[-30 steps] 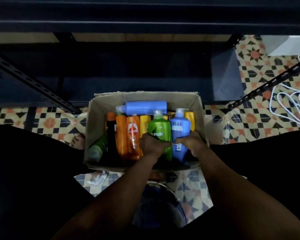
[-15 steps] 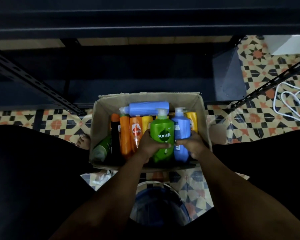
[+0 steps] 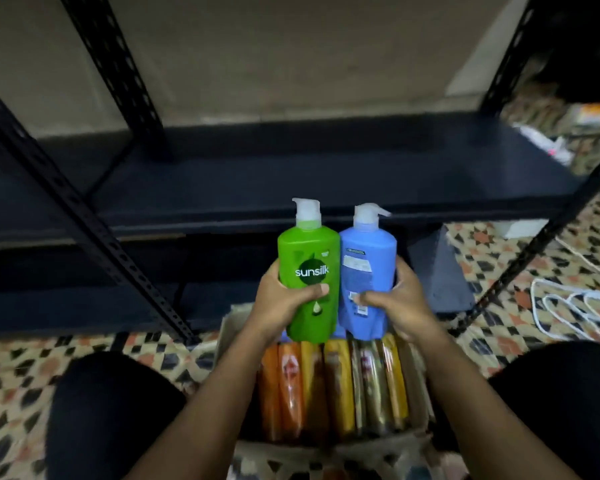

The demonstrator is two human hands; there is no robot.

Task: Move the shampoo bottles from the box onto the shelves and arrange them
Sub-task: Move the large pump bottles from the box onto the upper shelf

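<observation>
My left hand (image 3: 280, 304) grips a green Sunsilk pump bottle (image 3: 309, 268), thumb across its front. My right hand (image 3: 395, 303) grips a blue pump bottle (image 3: 366, 268) beside it. Both bottles stand upright, side by side and touching, lifted above the cardboard box (image 3: 420, 410) on the floor between my knees. Several orange, yellow and gold bottles (image 3: 329, 386) lie packed in the box. The dark shelf board (image 3: 326, 174) of the black metal rack runs just beyond the bottles, bare.
Perforated black rack uprights (image 3: 94, 233) slant at left and another upright (image 3: 534, 247) at right. A lower shelf (image 3: 84, 306) sits near the patterned tile floor. A dark wedge-shaped block (image 3: 437, 271) and white cable loops (image 3: 575, 303) lie at right.
Both hands lifted the green and blue bottles out of the box and up toward the shelf. The view tilted upward, now showing the shelf board and the wall behind it.
</observation>
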